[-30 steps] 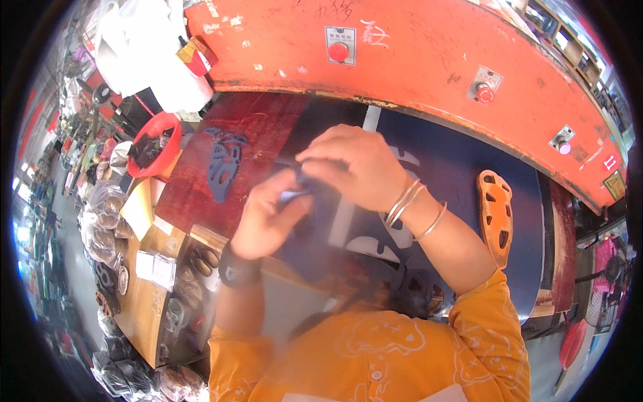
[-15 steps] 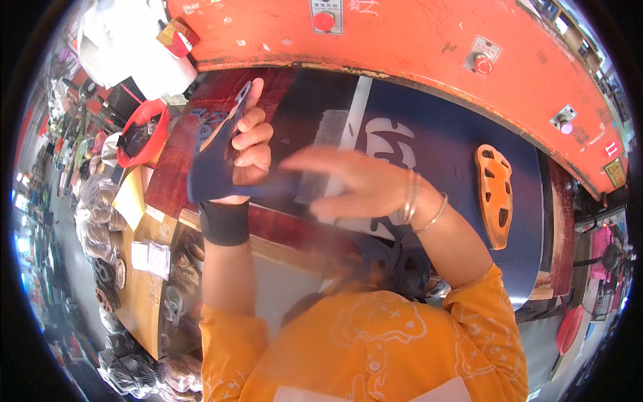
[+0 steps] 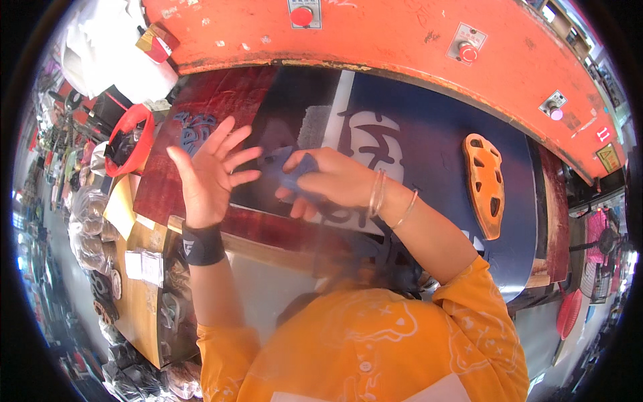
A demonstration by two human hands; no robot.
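My left hand is raised, empty, with its fingers spread and palm showing, above the left part of the machine bed. My right hand is closed on a dark blue piece of sheet material, which looks bent and is partly blurred and hidden by the fingers. Below them lies a dark blue sheet with shoe-part shapes cut out of it. An orange sole-shaped cutting die rests on that sheet to the right. Small blue cut pieces are on the red board beyond my left hand.
An orange machine beam with push buttons spans the far side. At left are a red basket, a white bag and a wooden table with papers. A fan stands at the far right.
The dark blue piece has passed from my left hand to my right. My left hand has opened and moved slightly left and down. The view has shifted a little.
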